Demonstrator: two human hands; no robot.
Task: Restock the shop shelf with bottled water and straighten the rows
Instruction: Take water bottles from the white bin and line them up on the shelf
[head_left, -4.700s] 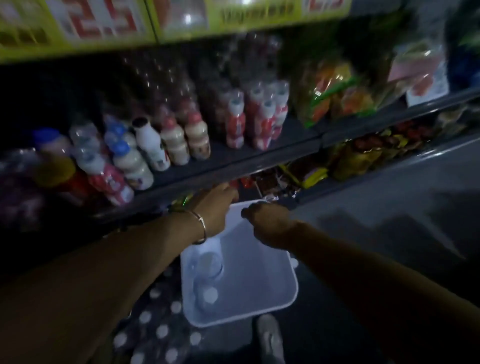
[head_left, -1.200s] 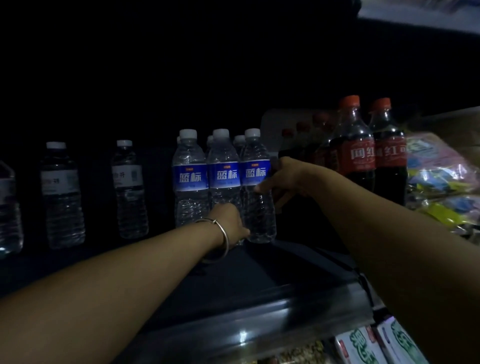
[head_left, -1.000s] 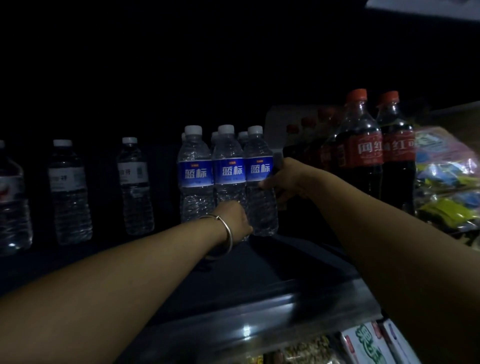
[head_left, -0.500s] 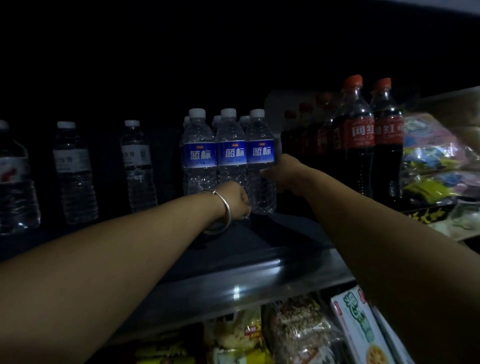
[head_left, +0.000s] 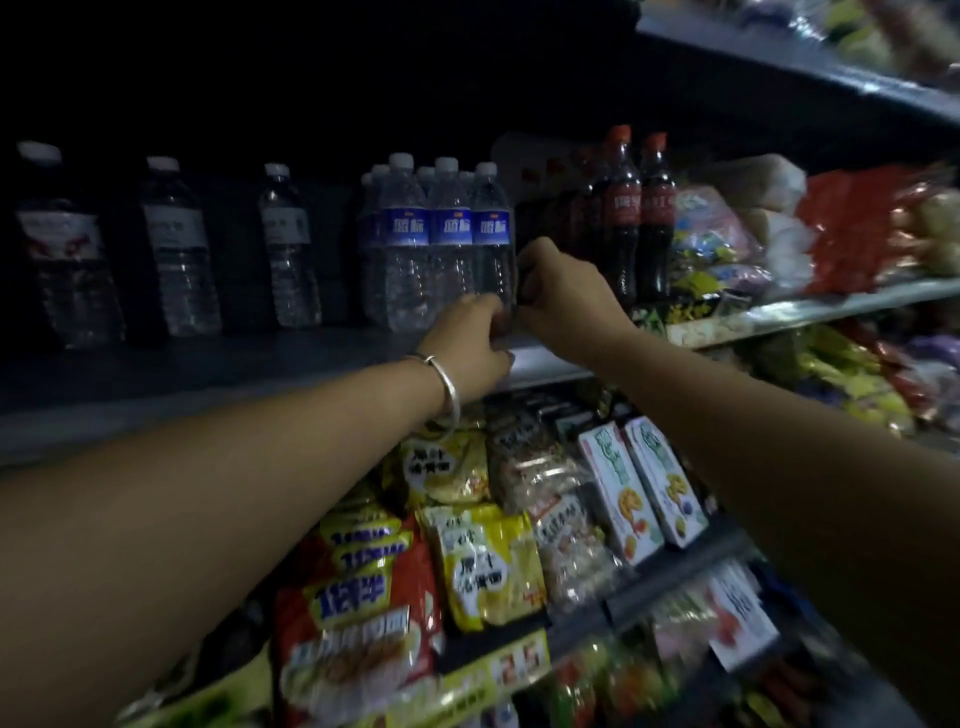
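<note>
- Both hands are now sitting lower and nearer the front edge of the shelf than a moment ago, when the right hand was touching the label of the end bottle; the view is also showing more of the noodle packets below.
- The left hand (head_left: 470, 338), with a silver bangle (head_left: 445, 387) on its wrist, is resting at the foot of the clear plastic water bottles with blue labels (head_left: 449, 244); its fingers are curled, but I cannot tell whether they are gripping a bottle base.
- The right hand (head_left: 558, 291) is hanging just beside the rightmost bottle, its fingers curled in together and seeming to hold nothing.
- These bottles are standing upright and tightly together on the dark metal shelf (head_left: 208, 369), labels facing forward, probably so that the row reads neatly for a customer.
- Dark cola bottles with red caps (head_left: 636, 208) are standing close on the right, so little room is remaining there.
- Three other clear water bottles with pale labels (head_left: 179, 249) are standing well apart on the left, and they are probably still needing straightening.
</note>
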